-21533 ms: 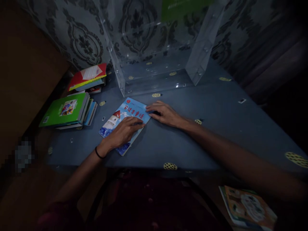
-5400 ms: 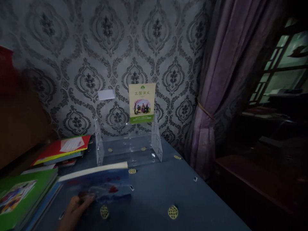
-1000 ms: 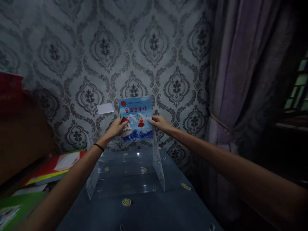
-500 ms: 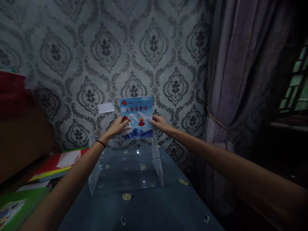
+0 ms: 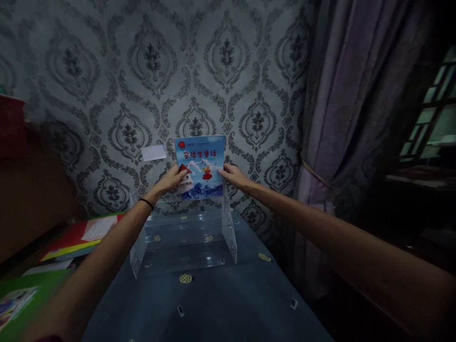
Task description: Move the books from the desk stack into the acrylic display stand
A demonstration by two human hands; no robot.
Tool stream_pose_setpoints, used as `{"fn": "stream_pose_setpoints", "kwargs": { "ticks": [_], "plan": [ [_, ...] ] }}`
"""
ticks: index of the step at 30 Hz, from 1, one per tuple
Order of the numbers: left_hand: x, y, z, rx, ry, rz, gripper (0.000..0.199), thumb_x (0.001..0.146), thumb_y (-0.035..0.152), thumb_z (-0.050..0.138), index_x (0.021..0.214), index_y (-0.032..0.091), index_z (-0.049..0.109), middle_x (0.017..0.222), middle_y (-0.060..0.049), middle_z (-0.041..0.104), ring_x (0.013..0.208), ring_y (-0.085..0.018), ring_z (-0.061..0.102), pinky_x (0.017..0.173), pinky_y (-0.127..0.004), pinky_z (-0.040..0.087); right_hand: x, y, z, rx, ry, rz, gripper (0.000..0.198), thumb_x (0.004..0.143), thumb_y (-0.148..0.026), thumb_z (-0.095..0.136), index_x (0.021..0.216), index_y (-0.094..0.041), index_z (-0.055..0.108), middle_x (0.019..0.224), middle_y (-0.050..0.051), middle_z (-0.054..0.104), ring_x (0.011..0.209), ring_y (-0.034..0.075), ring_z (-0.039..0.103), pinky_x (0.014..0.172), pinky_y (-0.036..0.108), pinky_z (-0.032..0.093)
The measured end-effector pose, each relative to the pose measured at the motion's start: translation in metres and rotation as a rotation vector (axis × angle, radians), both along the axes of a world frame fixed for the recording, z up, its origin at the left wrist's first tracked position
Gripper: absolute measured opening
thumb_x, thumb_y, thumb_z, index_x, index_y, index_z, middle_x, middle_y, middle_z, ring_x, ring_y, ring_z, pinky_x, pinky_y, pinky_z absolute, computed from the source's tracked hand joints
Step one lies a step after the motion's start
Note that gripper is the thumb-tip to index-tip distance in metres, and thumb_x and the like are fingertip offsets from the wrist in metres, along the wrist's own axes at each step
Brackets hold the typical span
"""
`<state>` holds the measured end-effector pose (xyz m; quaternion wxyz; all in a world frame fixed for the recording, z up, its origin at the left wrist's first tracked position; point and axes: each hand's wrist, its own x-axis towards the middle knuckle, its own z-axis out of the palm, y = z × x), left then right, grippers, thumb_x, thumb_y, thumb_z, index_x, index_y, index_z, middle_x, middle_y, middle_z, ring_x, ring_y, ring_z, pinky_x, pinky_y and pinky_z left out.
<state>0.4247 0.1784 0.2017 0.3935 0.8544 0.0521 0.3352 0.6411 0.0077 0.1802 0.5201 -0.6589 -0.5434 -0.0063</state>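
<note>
A blue picture book point(image 5: 201, 183) with red Chinese lettering, a small red figure and waves on its cover stands upright, facing me. My left hand point(image 5: 172, 179) grips its left edge, thumb on the front and the other fingers mostly hidden behind. On the opposite edge, my right hand point(image 5: 235, 176) pinches the book the same way. Below and around the book is a clear plastic tiered rack point(image 5: 230, 232) with see-through side panels. I cannot tell whether the book's lower edge touches the rack.
The rack stands on a dark blue patterned tabletop point(image 5: 213, 304) against a wallpapered wall. Red and green books or folders point(image 5: 76, 237) lie at left, near a brown box point(image 5: 32, 204). A white card point(image 5: 154, 152) is on the wall. A tied purple curtain point(image 5: 327, 118) hangs at right.
The whole view has shifted slightly, so everything sits a little higher and further left. Both hands keep the same hold on the book, which stays above the rack's back.
</note>
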Motion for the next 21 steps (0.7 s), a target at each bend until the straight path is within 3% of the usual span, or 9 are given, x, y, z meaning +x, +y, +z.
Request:
{"fn": "stream_pose_setpoints", "kwargs": {
  "ticks": [8, 13, 21],
  "plan": [
    [-0.0053, 0.0019, 0.0038, 0.023, 0.059, 0.04, 0.018, 0.09, 0.034, 0.06, 0.097, 0.018, 0.056, 0.074, 0.003, 0.054, 0.06, -0.012, 0.051, 0.051, -0.019, 0.041, -0.0076, -0.0111, 0.0074, -0.069, 0.103, -0.004, 0.026, 0.083, -0.046, 0.057, 0.085, -0.021, 0.06, 0.084, 0.003, 0.064, 0.082, 0.02, 0.06, 0.064, 0.027, 0.049],
    [-0.0045, 0.0028, 0.0056, 0.173, 0.008, 0.103, 0.018, 0.088, 0.033, 0.058, 0.095, 0.017, 0.06, 0.076, 0.0, 0.061, 0.081, -0.018, 0.059, 0.065, -0.021, 0.048, -0.006, -0.0088, 0.0058, -0.057, 0.139, -0.024, 0.026, 0.081, -0.047, 0.06, 0.082, -0.021, 0.058, 0.08, 0.002, 0.06, 0.081, 0.02, 0.057, 0.065, 0.028, 0.048],
    [0.0031, 0.0073, 0.0051, 0.193, 0.01, 0.105, 0.017, 0.087, 0.032, 0.052, 0.093, 0.018, 0.06, 0.088, -0.002, 0.066, 0.089, -0.02, 0.061, 0.075, -0.025, 0.049, 0.0013, -0.0037, 0.0004, -0.007, 0.145, -0.024, 0.031, 0.079, -0.051, 0.061, 0.087, -0.021, 0.061, 0.079, 0.001, 0.061, 0.081, 0.021, 0.057, 0.071, 0.031, 0.049]
  ]
}}
